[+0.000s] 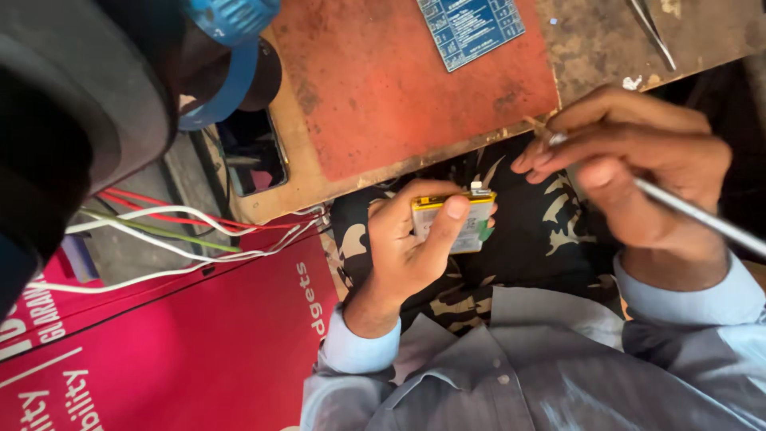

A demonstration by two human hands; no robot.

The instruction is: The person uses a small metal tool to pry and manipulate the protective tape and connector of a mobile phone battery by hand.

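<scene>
The left hand (407, 247) gripped a phone battery (463, 219); the right hand (630, 172), just beside it, pinched a metal tool (694, 214), seemingly mid-repair, needing a steady tip.

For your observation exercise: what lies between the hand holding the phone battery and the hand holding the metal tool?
In the head view, only camouflage-patterned cloth lies between the left hand with the battery and the right hand with the tool.

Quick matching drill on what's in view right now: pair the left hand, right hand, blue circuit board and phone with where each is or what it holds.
1. left hand
2. right hand
3. blue circuit board
4. phone

a. lies on the red mat
b. grips a thin metal tool
c. holds a yellow-edged battery
d. at the bench's left edge

Pairs: 1-c, 2-b, 3-a, 4-d
</scene>
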